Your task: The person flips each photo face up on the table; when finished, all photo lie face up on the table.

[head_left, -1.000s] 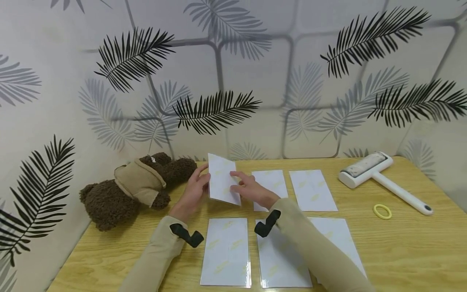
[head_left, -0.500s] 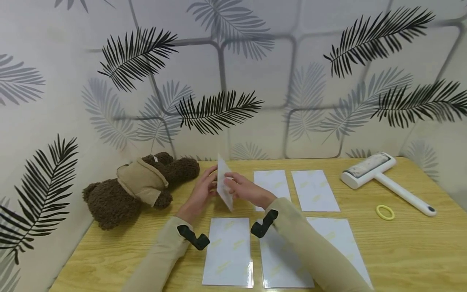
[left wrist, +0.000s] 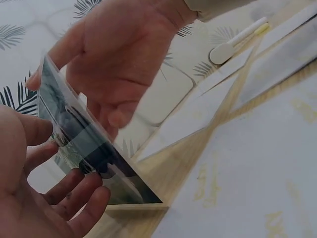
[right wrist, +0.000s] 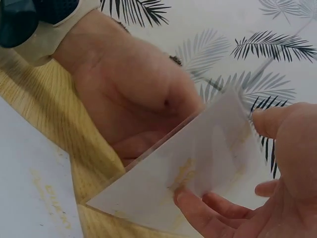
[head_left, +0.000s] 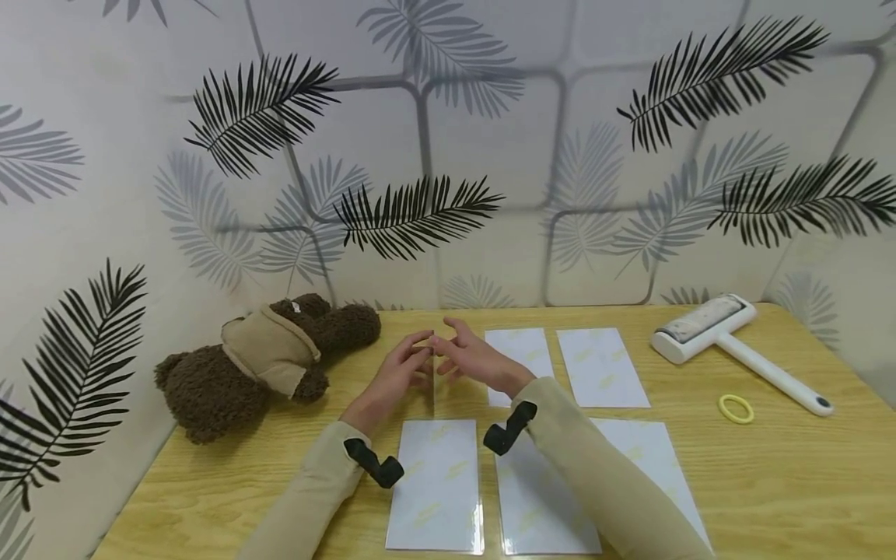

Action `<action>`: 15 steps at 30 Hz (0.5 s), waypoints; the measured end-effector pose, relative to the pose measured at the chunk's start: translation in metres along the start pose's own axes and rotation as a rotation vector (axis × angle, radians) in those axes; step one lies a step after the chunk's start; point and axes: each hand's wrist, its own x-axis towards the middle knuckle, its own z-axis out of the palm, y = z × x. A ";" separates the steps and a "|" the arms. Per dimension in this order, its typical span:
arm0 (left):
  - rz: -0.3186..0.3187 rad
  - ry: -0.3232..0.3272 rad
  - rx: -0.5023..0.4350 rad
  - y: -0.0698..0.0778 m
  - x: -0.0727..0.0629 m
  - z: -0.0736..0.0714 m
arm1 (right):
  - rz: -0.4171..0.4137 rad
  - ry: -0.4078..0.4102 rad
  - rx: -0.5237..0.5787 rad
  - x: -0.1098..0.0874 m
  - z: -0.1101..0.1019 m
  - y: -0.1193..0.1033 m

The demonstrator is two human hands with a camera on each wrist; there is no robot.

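1. Turned since the earlier frame: the picture card (left wrist: 89,139), whose white back showed to the head camera then, now reads as a thin, near edge-on line.
2. Card stands upright between the two hands, above the tabletop (head_left: 791,482); whether its lower edge touches, cannot tell.
3. Left hand (head_left: 395,373): half open, fingers loosely bent and spread, tips on the printed face. Right hand (head_left: 476,358): likewise loose, fingertips on the white back, thumb near the top corner. Neither is closed round it; they carry it between them.
4. Fingers on both faces probably steady a thin, slick sheet without creasing it.
5. White-backed cards (head_left: 434,482) lie flat in two rows, two behind, three in front. Yellow marks match the held card's back, so likely picture side down; gaps perhaps keep each separate.
6. Teddy bear (head_left: 269,350) lies left; lint roller (head_left: 707,330) and yellow ring (head_left: 722,404) right, apparently set aside from the cards.
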 end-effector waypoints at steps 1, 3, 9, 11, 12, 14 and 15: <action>-0.004 -0.001 0.012 -0.001 0.000 0.001 | -0.011 0.001 0.003 -0.001 -0.001 -0.001; 0.000 -0.005 0.040 -0.002 0.000 0.002 | -0.032 0.001 0.006 -0.004 -0.003 -0.004; 0.001 -0.037 0.144 -0.007 0.001 0.003 | -0.062 0.046 -0.074 -0.009 -0.011 -0.008; 0.017 -0.060 0.179 -0.009 0.001 0.004 | -0.059 0.054 -0.112 -0.011 -0.013 -0.007; 0.026 -0.071 0.194 -0.010 0.001 0.004 | -0.058 0.058 -0.134 -0.011 -0.015 -0.006; 0.034 -0.083 0.225 -0.011 0.000 0.004 | -0.055 0.065 -0.177 -0.012 -0.017 -0.005; 0.029 -0.080 0.242 -0.012 0.000 0.004 | -0.055 0.068 -0.201 -0.013 -0.019 -0.004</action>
